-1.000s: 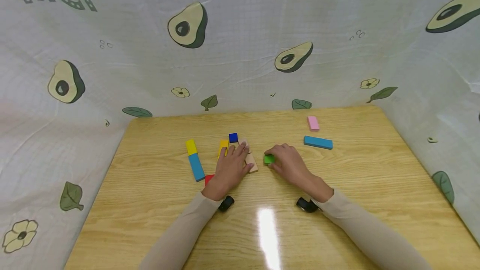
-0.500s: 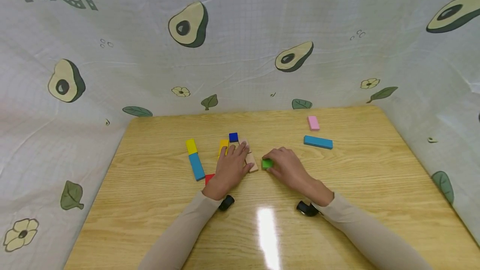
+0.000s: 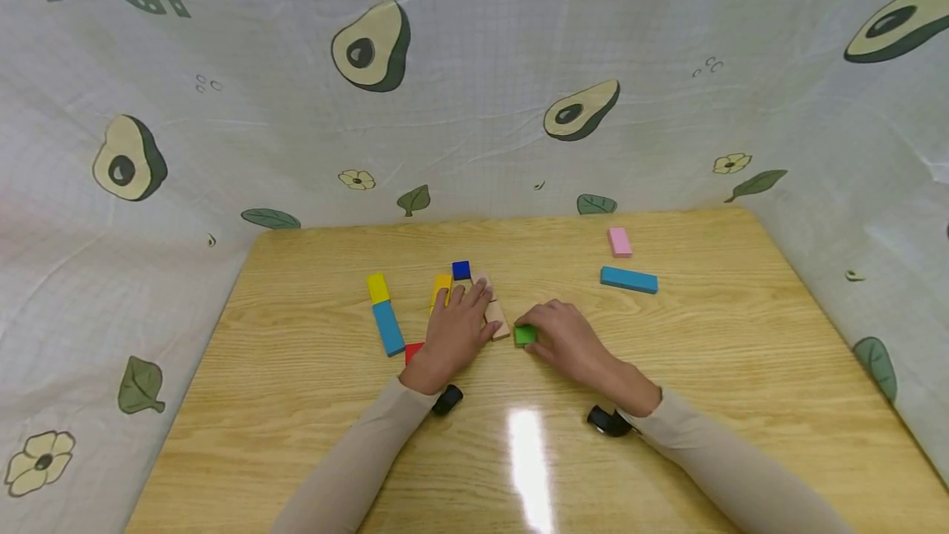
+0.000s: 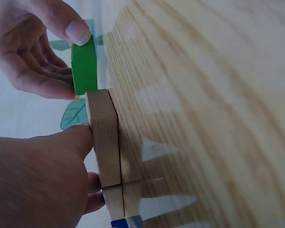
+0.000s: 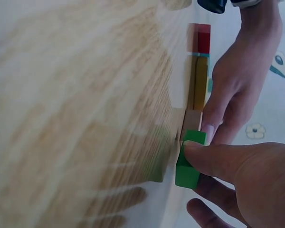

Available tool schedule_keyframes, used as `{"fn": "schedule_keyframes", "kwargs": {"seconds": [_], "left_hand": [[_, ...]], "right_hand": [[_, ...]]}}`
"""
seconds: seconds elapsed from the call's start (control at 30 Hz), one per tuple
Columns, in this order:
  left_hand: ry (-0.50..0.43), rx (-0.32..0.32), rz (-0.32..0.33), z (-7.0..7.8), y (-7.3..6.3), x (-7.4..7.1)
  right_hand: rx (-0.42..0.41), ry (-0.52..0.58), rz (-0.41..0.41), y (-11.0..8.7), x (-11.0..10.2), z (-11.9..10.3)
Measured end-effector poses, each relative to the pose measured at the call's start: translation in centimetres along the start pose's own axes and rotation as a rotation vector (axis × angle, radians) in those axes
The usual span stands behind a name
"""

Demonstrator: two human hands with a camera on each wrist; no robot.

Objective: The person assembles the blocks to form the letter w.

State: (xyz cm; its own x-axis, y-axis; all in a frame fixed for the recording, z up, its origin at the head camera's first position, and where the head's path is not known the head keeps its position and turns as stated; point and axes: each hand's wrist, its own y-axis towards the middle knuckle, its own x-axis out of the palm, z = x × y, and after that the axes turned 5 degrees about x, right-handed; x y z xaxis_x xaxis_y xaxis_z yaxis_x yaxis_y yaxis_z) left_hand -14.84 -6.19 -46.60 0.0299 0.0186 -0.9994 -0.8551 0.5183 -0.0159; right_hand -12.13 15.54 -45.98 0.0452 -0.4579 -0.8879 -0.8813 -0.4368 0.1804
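Note:
My right hand (image 3: 571,342) pinches a green block (image 3: 525,336) between thumb and fingers, just right of a row of plain wooden blocks (image 3: 497,321). In the left wrist view the green block (image 4: 85,70) lines up with the near end of a wooden block (image 4: 103,142); whether they touch I cannot tell. My left hand (image 3: 455,334) lies with fingers spread over the block group, its thumb against the plain wood. Around it show a dark blue block (image 3: 461,270), an orange block (image 3: 441,283) and part of a red block (image 3: 413,352). The palm hides the rest.
A yellow block (image 3: 378,288) and a light blue block (image 3: 389,329) lie end to end at the left. Toward the back right are a pink block (image 3: 619,242) and a long blue block (image 3: 628,279). A printed cloth (image 3: 474,130) bounds the wooden table (image 3: 704,435).
My right hand has slid the green block toward me and slightly left, closer to the near end of the plain wooden row. The left hand has stayed in place.

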Motion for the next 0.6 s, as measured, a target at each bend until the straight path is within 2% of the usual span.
{"fn": "schedule_keyframes", "kwargs": {"seconds": [0.6], "left_hand": [[-0.011, -0.005, -0.016, 0.06, 0.01, -0.19]], "right_hand": [[0.014, -0.006, -0.035, -0.23, 0.35, -0.32]]}}
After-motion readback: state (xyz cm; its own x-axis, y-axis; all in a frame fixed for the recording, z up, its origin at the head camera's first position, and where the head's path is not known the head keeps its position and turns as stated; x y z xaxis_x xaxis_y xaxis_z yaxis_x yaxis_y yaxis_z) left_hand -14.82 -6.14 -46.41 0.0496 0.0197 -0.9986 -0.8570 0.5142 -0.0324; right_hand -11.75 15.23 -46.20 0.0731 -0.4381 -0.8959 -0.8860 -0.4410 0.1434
